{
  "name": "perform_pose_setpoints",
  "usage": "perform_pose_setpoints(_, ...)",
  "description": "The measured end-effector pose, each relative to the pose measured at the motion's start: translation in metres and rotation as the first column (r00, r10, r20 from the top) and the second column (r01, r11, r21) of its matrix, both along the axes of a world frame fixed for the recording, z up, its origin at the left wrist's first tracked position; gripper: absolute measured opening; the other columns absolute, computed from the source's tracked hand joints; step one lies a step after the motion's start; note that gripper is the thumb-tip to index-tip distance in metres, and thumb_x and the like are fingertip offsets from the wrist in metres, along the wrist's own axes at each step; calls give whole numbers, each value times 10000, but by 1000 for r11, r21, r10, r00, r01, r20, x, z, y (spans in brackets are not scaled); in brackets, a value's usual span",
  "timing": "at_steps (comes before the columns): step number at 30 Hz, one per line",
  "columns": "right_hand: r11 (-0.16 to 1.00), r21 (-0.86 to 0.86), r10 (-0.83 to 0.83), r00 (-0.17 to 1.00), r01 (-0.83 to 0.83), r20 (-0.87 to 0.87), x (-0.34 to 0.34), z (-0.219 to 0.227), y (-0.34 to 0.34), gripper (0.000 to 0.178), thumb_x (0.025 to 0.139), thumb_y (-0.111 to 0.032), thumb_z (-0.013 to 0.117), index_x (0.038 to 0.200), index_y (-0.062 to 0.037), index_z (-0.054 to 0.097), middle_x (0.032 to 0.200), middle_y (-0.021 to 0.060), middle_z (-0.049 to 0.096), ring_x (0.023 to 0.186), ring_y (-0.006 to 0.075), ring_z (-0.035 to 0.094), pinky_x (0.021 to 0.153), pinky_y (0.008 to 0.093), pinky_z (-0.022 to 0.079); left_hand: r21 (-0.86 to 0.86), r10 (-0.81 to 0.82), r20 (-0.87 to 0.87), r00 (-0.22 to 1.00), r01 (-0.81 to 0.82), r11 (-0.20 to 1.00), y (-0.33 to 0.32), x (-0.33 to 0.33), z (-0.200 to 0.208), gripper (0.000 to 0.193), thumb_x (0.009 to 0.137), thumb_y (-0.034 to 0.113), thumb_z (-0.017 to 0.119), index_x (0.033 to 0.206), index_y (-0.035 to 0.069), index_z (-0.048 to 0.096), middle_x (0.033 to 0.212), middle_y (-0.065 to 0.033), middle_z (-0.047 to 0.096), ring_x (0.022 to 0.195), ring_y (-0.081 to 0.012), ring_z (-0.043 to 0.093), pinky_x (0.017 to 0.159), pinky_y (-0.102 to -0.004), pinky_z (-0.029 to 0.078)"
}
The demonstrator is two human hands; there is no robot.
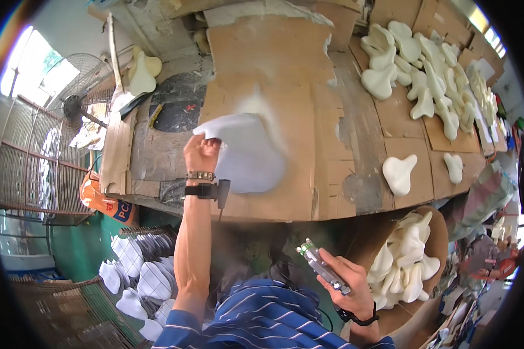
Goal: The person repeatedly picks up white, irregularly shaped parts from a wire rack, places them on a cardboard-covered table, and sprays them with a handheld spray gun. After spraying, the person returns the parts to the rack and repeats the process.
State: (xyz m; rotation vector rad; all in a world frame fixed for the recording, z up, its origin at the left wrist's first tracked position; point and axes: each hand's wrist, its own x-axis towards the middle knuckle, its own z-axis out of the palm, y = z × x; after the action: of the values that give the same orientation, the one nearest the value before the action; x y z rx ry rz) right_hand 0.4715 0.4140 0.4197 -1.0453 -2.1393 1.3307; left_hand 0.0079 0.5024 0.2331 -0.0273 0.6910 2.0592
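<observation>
My left hand (202, 152) is closed on the narrow upper left end of a pale grey saddle-shaped sheet (251, 157). That end is lifted, and the broad part lies over the cardboard on the table. In my right hand (352, 283) is a metal spray gun (322, 270) with a green ring near its nozzle. I hold it low, in front of the table's near edge, with its nozzle toward the table. A whitish haze hangs near it, and pale residue marks the cardboard (291, 104) around the sheet. Whether the trigger is pressed cannot be made out.
Cream foam saddle pads (384, 81) pile up at the far right, with a single pad (399, 174) nearer. More fill a round bin (439, 232) below right. Grey saddle-shaped pieces (154, 282) sit on wire racks lower left. A fan (73, 107) stands at the left.
</observation>
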Motion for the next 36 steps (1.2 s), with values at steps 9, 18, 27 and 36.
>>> perform_pose_setpoints(9, 955, 33, 291, 953, -295, 83, -69, -22, -34, 515, 784, 7, 750, 1286, 34, 641, 926, 208, 689, 787, 353, 680, 730, 372, 537, 383, 394, -37, 918, -352, 854, -227, 6, 138, 263, 821, 85, 571, 1056, -17, 632, 1030, -113, 711, 984, -280, 691, 919, -444, 545)
perform_pose_setpoints(18, 639, -245, 767, 581, -729, 272, -153, 14, -124, 409, 1021, -107, 492, 1419, -81, 581, 1343, 162, 659, 1253, 281, 616, 1041, 365, 471, 234, 896, 47, 441, -877, 420, -491, 110, 130, 598, 813, -4, 522, 1410, 26, 501, 1255, -100, 631, 1144, -263, 622, 1020, -416, 492)
perform_pose_setpoints(27, 333, -136, 875, 252, -933, 413, -236, 5, -191, 423, 991, -58, 501, 1402, -85, 595, 1335, 152, 670, 1226, 270, 633, 1017, 364, 491, -26, 968, -133, -215, -975, -220, -676, 202, 100, 700, 745, 49, 537, 1443, 61, 485, 1322, -91, 611, 1219, -270, 596, 1066, -450, 482)
perform_pose_setpoints(36, 230, -209, 867, 102, -951, 488, -274, -18, -267, 520, 856, -25, 655, 1371, 16, 607, 1034, 139, 758, 872, 152, 682, 792, 322, 530, -12, 800, -225, -556, -819, -573, -819, 280, 60, 635, 726, 61, 532, 1360, 55, 530, 1170, -62, 605, 1115, -244, 579, 1012, -402, 469)
